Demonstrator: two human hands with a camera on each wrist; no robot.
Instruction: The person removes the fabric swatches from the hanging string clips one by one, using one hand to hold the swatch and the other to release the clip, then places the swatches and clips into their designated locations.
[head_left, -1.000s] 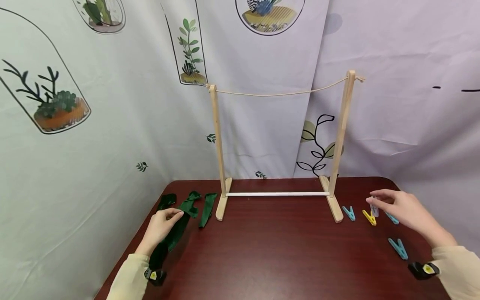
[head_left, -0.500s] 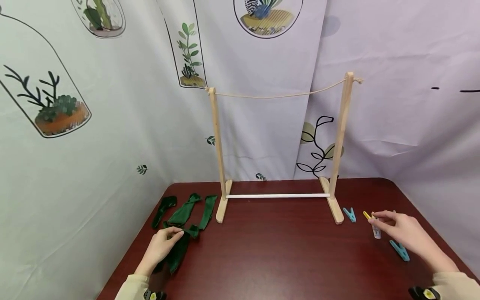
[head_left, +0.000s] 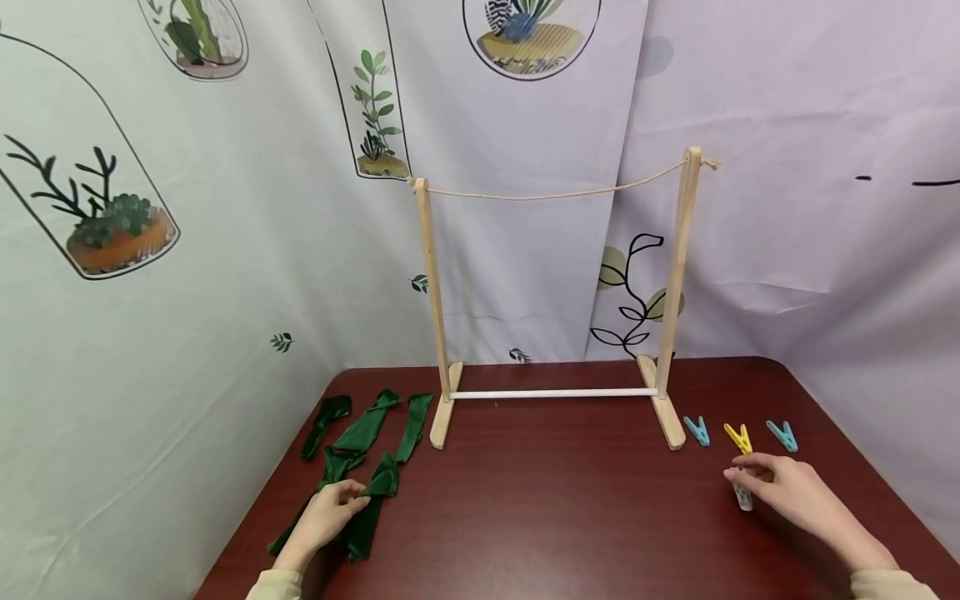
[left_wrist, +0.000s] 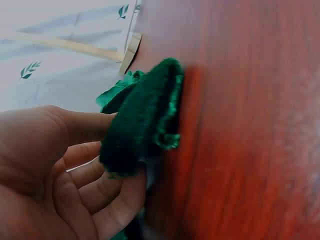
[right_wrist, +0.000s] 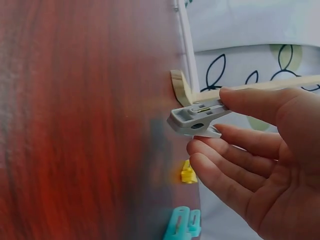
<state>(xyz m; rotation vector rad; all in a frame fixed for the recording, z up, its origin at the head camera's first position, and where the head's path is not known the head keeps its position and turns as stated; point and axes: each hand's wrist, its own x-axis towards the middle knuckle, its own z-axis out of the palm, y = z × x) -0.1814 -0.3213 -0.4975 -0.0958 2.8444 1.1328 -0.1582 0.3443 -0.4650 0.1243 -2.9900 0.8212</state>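
Note:
My left hand (head_left: pixel 326 518) pinches a dark green velvet cloth strip (head_left: pixel 382 477) between thumb and fingers, over the table's left side. In the left wrist view the strip (left_wrist: pixel 137 120) shows a folded loop above the fingertips. Across the table, my right hand (head_left: pixel 795 492) holds a grey clothespin (head_left: pixel 742 498). The right wrist view has this clothespin (right_wrist: pixel 197 117) between the thumb and the fingertips, its jaw end pointing away from the palm. Just beyond that hand lie a yellow clothespin (head_left: pixel 738 437) and two light blue clothespins, one left (head_left: pixel 697 430) and one right (head_left: pixel 782 435) of it.
A wooden stand (head_left: pixel 678 275) with two posts, a white bottom bar (head_left: pixel 555 393) and a sagging cord (head_left: pixel 525 197) stands at the back. Several other green strips (head_left: pixel 367 429) lie on the dark red table (head_left: pixel 555 500). A printed curtain (head_left: pixel 525 275) hangs behind.
Both hands have come nearer the table's front, the left with a green strip, the right with the grey clothespin. The right hand now covers where a third blue clothespin lay.

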